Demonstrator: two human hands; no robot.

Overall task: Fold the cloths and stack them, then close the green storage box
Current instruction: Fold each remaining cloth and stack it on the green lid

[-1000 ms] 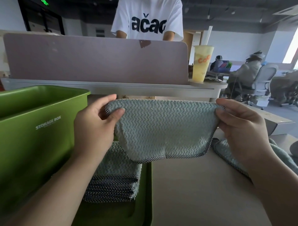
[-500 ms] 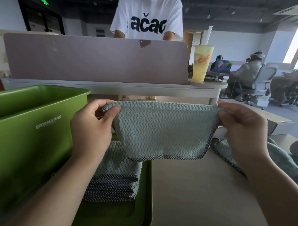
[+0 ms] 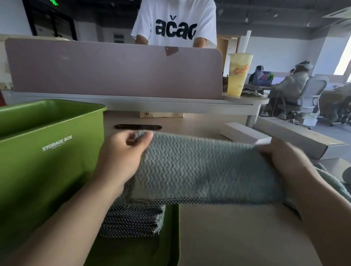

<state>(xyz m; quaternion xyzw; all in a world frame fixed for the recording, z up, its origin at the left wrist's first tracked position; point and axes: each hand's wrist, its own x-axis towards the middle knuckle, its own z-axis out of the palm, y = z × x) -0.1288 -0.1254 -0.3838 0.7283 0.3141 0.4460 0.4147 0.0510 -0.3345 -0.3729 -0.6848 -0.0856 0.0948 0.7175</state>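
Corners of the teal cloth (image 3: 199, 170) were pinched by left hand (image 3: 121, 159) and right hand (image 3: 288, 163), edges best kept aligned before joining the folded stack (image 3: 133, 222).

- The green storage box (image 3: 43, 167), at the desk's left edge, has "STORAGE BOX" in white capitals on its near side wall. A finer line sits just beneath, too small to read.
- The white T-shirt (image 3: 175, 24) of the person beyond the desk's far edge has large black letters reading "ačac"; the last letter is cut off by a fold.
- The yellow cup (image 3: 238, 74), on the raised ledge's rounded right corner, has orange letters, "Co" legible.
- The green lit sign (image 3: 54, 2), top left, is unreadable.
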